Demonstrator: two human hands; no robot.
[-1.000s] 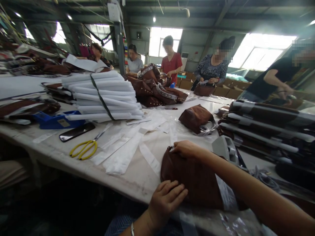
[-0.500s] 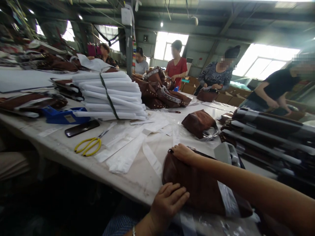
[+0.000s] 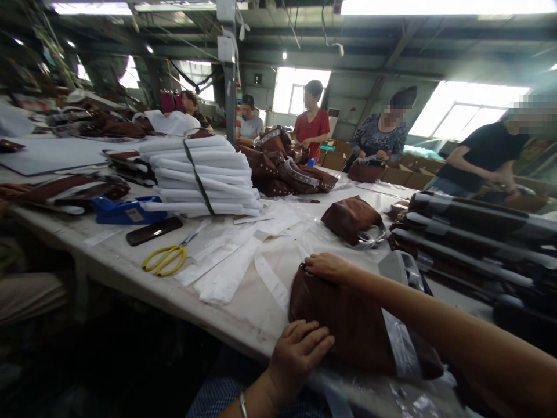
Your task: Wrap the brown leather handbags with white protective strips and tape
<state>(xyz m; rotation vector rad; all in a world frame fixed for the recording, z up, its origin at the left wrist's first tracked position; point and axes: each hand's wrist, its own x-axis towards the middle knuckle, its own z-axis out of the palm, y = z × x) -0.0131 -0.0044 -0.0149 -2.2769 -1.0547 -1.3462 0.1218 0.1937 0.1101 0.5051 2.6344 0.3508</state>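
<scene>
Resting at the near edge of a pale bench [image 3: 248,316], a dark brown bag [image 3: 343,325] is steadied by a pair of bare hands. By the right hand [image 3: 326,267], reached in from the right, the bag's far left corner is held under curled fingers, close to a small metal fitting. By the left hand [image 3: 300,351], its fingers long and close together, the near side is pressed; whether anything is gripped there cannot be told, as the thumb is hidden. The bag's right part is crossed by a shiny, see-through band [image 3: 400,342]. Just beyond, a grey object [image 3: 394,268] is partly covered by the right forearm.

To the left, loose white strips [image 3: 224,281] are spread, with yellow-handled scissors [image 3: 165,259], a dark phone [image 3: 154,231] and a blue tape dispenser [image 3: 128,211] placed near a strapped white stack [image 3: 204,180]. Farther off, a smaller brown bag [image 3: 350,217] is set beside clear plastic, and studded brown bags [image 3: 278,168] are heaped. On the right, dark flat goods [image 3: 470,223] are piled in layers. Across the far side, another brown bag [image 3: 366,171] is handled by a co-worker in a patterned top [image 3: 378,136].
</scene>
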